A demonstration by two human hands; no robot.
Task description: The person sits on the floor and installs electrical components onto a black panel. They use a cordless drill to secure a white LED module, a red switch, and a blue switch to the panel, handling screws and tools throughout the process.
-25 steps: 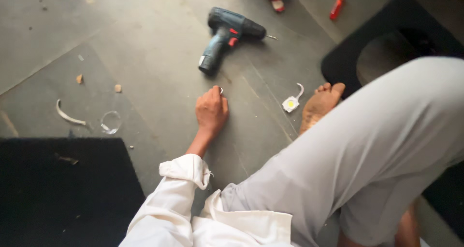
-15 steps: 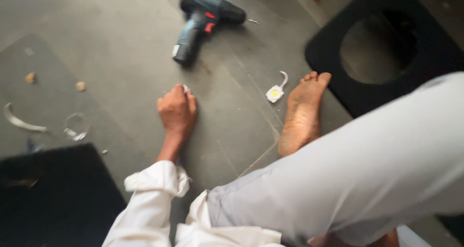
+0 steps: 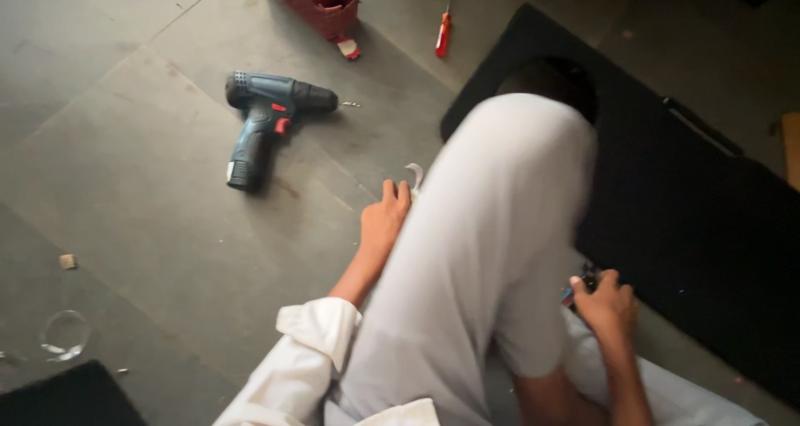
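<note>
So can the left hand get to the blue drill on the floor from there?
Probably yes. The left hand rests on the floor beside the raised knee, and only bare grey floor lies between it and the drill. Nothing blocks the way, though the arm would have to stretch forward.

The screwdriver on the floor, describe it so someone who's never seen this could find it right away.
Start at the big black panel with the round hole. Just past its far corner on the grey floor, right of the dark red basket, lies the screwdriver. It is small and slim with a red handle, unlike the bulky blue drill.
</note>
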